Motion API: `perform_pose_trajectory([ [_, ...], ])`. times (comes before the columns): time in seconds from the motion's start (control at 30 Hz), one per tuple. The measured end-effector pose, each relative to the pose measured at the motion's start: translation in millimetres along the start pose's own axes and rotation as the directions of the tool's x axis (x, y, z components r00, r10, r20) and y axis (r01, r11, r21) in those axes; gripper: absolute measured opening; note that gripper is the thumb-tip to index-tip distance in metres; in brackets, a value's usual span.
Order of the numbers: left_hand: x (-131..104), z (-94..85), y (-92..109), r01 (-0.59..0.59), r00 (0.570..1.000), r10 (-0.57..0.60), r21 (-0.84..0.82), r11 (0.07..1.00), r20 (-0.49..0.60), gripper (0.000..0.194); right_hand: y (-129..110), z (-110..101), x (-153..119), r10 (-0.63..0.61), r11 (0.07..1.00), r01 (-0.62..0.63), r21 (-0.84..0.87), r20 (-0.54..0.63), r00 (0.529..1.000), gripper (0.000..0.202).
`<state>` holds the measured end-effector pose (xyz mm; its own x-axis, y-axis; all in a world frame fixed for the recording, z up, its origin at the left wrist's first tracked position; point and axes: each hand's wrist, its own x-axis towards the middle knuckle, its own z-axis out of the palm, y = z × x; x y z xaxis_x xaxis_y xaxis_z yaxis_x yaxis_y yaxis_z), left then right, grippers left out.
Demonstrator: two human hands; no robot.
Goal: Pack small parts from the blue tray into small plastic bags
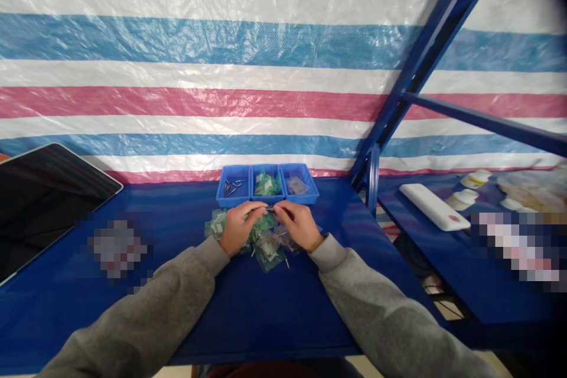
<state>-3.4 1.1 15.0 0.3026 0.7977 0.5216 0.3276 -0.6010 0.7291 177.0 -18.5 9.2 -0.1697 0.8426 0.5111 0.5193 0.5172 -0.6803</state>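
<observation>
My left hand [240, 226] and my right hand [297, 224] meet fingertip to fingertip over a pile of small packets. Between them they pinch a thin, dark, pen-like piece [269, 208], too small to name surely. Beneath and around the hands lie green-tinted plastic packets [269, 251] and loose slim pieces. Just beyond stand three joined blue bins: the left bin [234, 199] holds several slim metallic pieces, the middle bin [268, 198] green packets [266, 183], the right bin [305, 199] clear packets [296, 185].
A large dark screen [48, 207] leans at the left of the blue table [266, 319]. A blurred item lies in front of it. Blue metal posts [372, 180] rise at the right. On the neighbouring table are a white box-shaped device [434, 207] and small white bottles [463, 199].
</observation>
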Motion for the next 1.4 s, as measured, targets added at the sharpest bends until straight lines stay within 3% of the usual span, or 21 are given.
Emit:
perform_pose_trajectory([
  [0.07,10,-8.5,2,-0.050,0.994,0.059,0.100,0.994,-0.093,0.021,1,-2,0,0.026,1.000,-0.026,-0.003,-0.039,0.999,0.029],
  [0.17,35,-23.8,0,-0.008,0.973,0.064,0.241,0.970,-0.223,0.024,2,-4,3,0.039,0.999,-0.041,-0.029,-0.051,0.998,0.029],
  [0.27,58,-36.6,-5,0.035,0.975,0.051,0.376,0.926,-0.217,0.029,1,-9,6,0.036,0.997,-0.039,-0.064,-0.043,0.998,0.030],
  [0.33,60,-43.4,-7,0.032,0.977,0.067,0.450,0.893,-0.203,0.037,1,-16,5,0.030,0.994,-0.033,-0.101,-0.025,0.999,0.030],
  [0.47,23,-54.3,-5,-0.040,0.996,0.077,0.489,0.872,-0.056,0.032,7,-38,-13,-0.003,0.973,0.033,-0.227,0.133,0.991,0.034],
  [0.53,-6,-57.5,-5,-0.071,0.997,0.039,0.526,0.847,0.071,0.036,16,-47,-29,-0.033,0.943,0.105,-0.314,0.227,0.973,0.058],
  [0.6,-32,-57.8,-9,-0.082,0.981,-0.040,0.592,0.802,0.189,0.055,27,-50,-44,-0.026,0.902,0.153,-0.404,0.303,0.953,0.083],
  [0.7,-52,-53.8,-16,-0.080,0.952,-0.142,0.668,0.739,0.272,0.079,40,-45,-57,0.016,0.847,0.188,-0.497,0.378,0.926,0.099],
  [0.83,-53,-44.8,-19,-0.155,0.915,-0.158,0.686,0.711,0.370,0.085,39,-34,-57,0.071,0.815,0.181,-0.551,0.406,0.911,0.099],
  [1.07,-50,-23.0,-8,-0.246,0.888,-0.091,0.634,0.733,0.451,0.100,22,-20,-52,0.079,0.825,0.179,-0.537,0.423,0.903,0.102],
  [1.4,-46,-13.8,-6,-0.197,0.919,-0.086,0.637,0.745,0.386,0.078,21,10,-44,0.073,0.841,0.101,-0.532,0.296,0.952,0.084],
])
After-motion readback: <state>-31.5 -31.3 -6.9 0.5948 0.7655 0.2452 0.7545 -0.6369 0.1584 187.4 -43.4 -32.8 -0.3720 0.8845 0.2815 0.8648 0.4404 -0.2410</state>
